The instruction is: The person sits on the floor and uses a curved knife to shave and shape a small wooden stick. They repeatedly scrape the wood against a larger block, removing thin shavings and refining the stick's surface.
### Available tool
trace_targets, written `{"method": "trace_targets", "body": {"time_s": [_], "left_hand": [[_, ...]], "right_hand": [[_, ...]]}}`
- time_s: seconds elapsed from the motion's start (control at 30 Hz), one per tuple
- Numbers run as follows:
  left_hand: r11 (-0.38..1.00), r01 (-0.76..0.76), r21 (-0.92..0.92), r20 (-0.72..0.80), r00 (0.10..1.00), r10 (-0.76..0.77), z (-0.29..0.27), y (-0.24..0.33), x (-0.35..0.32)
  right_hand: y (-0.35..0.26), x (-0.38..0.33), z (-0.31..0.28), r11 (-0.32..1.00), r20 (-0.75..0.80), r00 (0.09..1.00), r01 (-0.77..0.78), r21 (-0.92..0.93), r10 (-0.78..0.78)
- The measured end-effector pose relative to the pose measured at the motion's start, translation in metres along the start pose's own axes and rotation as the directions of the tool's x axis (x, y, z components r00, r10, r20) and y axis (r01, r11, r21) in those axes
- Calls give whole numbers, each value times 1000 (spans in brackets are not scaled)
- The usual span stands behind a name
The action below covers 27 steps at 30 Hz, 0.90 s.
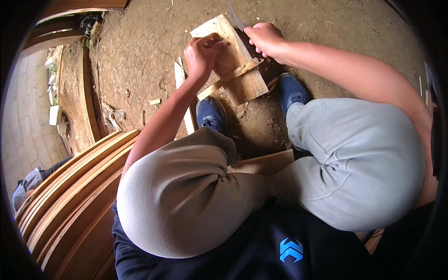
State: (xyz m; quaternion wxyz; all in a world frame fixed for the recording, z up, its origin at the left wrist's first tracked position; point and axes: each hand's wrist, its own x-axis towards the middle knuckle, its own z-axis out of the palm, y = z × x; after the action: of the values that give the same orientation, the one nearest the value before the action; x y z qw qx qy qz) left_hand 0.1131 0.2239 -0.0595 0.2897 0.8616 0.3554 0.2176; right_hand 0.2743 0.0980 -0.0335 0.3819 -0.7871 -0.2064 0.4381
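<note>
My right hand (266, 38) is wrapped round the grip end of a long curved metal blade (236, 17), perhaps a machete; its handle is hidden in the fist. The blade points away, beside the far end of a thick pale wooden board (245, 88) on the ground. Over that board's left side, my left hand (200, 55) has its fingers curled in. Whatever they pinch, if anything, cannot be made out. A narrow wooden strip (224, 80) lies slantwise across the near part of the board, below both hands.
My blue shoes (211, 114) flank the board's near end. Left of it lies a pale slat (179, 74), partly behind my forearm. Long planks (79, 179) are stacked at the lower left, with part of another person (29, 189) beyond. Wood chips (155, 101) dot the dirt floor.
</note>
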Motion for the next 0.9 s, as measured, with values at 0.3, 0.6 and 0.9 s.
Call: {"method": "trace_targets", "body": {"time_s": [0.3, 0.6, 0.9], "left_hand": [[1000, 28, -6, 4, 1000, -28, 1, -1, 0], [995, -104, 0, -12, 994, 104, 1, -2, 0], [963, -233, 133, 76, 972, 224, -1, -5, 3]], "right_hand": [[-1, -3, 0, 1000, 7, 1000, -1, 3, 1], [-1, -2, 1, 1000, 8, 1000, -5, 4, 4], [2, 0, -1, 999, 18, 999, -29, 17, 29]]}}
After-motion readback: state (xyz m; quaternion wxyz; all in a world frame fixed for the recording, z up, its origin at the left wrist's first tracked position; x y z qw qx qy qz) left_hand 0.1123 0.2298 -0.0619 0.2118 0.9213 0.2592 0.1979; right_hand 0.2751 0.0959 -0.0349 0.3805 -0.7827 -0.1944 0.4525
